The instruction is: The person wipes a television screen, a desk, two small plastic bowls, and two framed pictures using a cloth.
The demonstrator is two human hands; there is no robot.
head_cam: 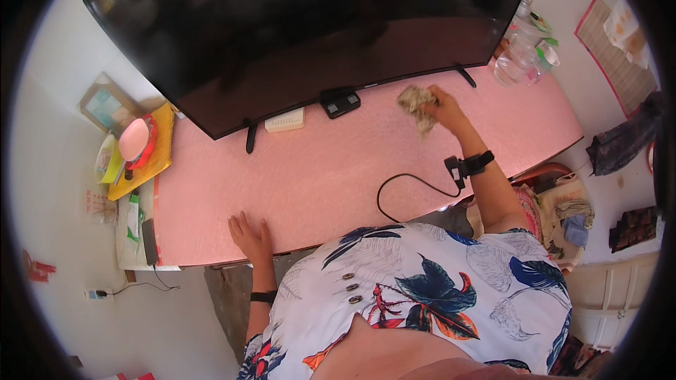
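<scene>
My right hand grips a crumpled, greyish-beige cloth over the pink-covered table, close to the lower edge of a large television. One end of the cloth hangs down from my fingers. Near the front left edge, my left hand rests palm down on the pink cover with its fingers apart and nothing in it. A black device on a strap is worn on my right forearm, and its cable loops over the table. A dark band circles my left wrist.
Under the television sit a black box and a white router-like box, between its two feet. Bowls and a picture frame stand at the left. Clear plastic jugs crowd the back right corner. A chair holding fabrics is at the right.
</scene>
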